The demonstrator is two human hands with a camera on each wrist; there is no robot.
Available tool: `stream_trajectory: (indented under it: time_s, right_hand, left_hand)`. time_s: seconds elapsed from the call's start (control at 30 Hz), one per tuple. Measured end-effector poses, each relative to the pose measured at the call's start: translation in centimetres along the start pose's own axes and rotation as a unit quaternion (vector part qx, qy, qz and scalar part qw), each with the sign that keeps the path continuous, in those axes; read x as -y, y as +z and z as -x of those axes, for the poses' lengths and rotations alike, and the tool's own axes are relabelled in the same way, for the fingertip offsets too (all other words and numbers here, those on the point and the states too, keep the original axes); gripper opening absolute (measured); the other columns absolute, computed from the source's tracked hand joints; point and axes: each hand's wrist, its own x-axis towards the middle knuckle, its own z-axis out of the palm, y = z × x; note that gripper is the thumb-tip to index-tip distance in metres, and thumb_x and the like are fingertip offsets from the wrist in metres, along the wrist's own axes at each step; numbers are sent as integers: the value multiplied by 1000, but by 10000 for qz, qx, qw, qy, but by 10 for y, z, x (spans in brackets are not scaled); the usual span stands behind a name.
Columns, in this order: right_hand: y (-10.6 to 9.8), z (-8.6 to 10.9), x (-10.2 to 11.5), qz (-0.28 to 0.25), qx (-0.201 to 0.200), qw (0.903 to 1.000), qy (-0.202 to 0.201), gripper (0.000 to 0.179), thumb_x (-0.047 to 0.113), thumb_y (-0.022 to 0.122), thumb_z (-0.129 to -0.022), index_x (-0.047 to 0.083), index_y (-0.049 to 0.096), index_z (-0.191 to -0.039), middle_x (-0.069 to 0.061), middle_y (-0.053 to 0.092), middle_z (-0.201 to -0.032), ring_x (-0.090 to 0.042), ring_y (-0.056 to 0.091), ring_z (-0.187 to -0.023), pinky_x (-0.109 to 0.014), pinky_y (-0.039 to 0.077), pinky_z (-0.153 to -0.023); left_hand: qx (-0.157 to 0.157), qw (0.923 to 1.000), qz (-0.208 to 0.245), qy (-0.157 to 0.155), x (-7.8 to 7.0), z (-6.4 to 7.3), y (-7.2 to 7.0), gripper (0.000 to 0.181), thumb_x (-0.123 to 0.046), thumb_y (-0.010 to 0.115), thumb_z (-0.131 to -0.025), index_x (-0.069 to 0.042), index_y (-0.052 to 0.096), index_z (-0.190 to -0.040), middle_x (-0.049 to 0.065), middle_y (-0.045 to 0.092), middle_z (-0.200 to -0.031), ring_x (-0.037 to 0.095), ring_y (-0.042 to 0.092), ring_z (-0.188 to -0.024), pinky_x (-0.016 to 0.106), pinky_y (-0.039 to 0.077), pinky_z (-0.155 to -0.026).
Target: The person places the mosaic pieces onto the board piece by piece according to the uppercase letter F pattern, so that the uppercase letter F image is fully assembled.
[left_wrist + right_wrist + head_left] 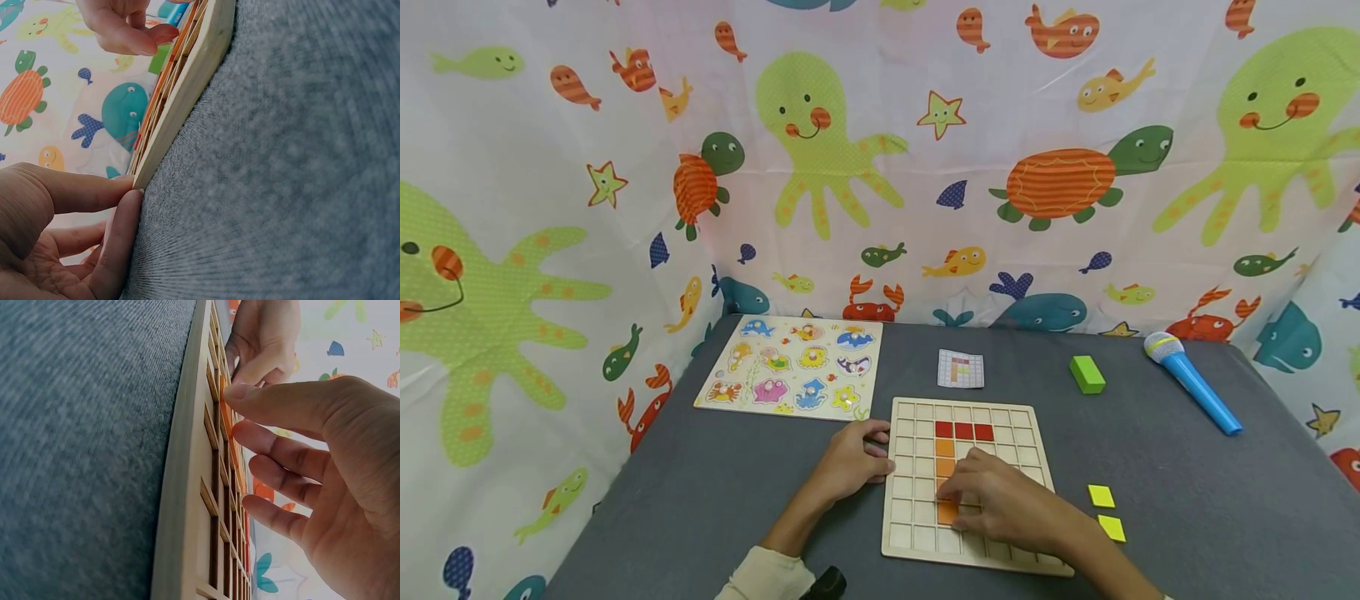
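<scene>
A square wooden grid board (901, 510) lies on the dark table. My left hand (847, 462) is at its left edge, and in the left wrist view the thumb and a finger (125, 237) pinch the board's rim (181, 103). Three red square tiles (963, 430) form a row in the upper grid. Below the leftmost red one runs a column of orange square tiles (945, 467). My right hand (1000, 500) bends over the lower part of this column. Its thumb (281, 403) and fingertips are at the orange tiles in the right wrist view, partly covering them.
Two yellow square tiles (1101, 496) lie right of the board. Behind it is a small printed pattern card (960, 369). A green block (1087, 375) and a blue toy microphone (1198, 387) are at the back right. A sea-animal peg puzzle (790, 367) lies back left, before a patterned curtain (880, 250).
</scene>
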Motion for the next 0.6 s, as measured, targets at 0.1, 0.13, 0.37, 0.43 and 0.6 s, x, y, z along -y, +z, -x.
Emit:
stream_trajectory:
  time_s: [0.1, 0.13, 0.37, 0.43, 0.6]
  right_hand:
    - [-1, -1, 0, -88, 15, 10000, 26, 25, 27, 86, -90, 25, 80, -114, 20, 69, -108, -3, 56, -103, -34, 56, -93]
    - [-1, -1, -1, -136, 22, 9999, 35, 24, 27, 86, -90, 25, 80, -114, 20, 69, -108, -3, 56, -103, -34, 56, -92]
    - [-8, 3, -5, -395, 66, 9990, 191, 20, 24, 82, -92, 25, 80, -112, 21, 68, -102, -4, 56, -98, -30, 54, -88]
    - [-12, 6, -7, -372, 25, 9989, 299, 20, 25, 82, -92, 26, 80, -112, 21, 67, -102, -4, 56, -99, -31, 54, -89]
    - [-22, 18, -15, -381, -114, 9977, 557, 23, 26, 82, -93, 27, 80, -116, 20, 67, -107, -4, 56, -103, -33, 56, -93]
  left_hand:
    - [7, 10000, 12, 17, 0, 0, 0, 60, 5, 81, -84, 4, 62, -140, 14, 64, -119, 20, 68, -96, 35, 66, -69]
    - [12, 10000, 1, 11, -1, 0, 0, 59, 5, 81, -84, 4, 62, -140, 14, 64, -119, 20, 68, -96, 34, 66, -69]
    - [23, 10000, 21, 36, -2, 1, -1, 60, 5, 81, -84, 4, 61, -140, 14, 64, -119, 20, 68, -96, 35, 66, -69]
    - [22, 10000, 20, 24, -3, 1, -1, 60, 5, 81, -84, 4, 61, -141, 14, 64, -119, 20, 68, -96, 34, 66, -69]
    - [38, 10000, 56, 4, -2, 1, 0, 61, 5, 81, -84, 4, 61, -141, 14, 64, -119, 20, 68, -96, 34, 66, -70]
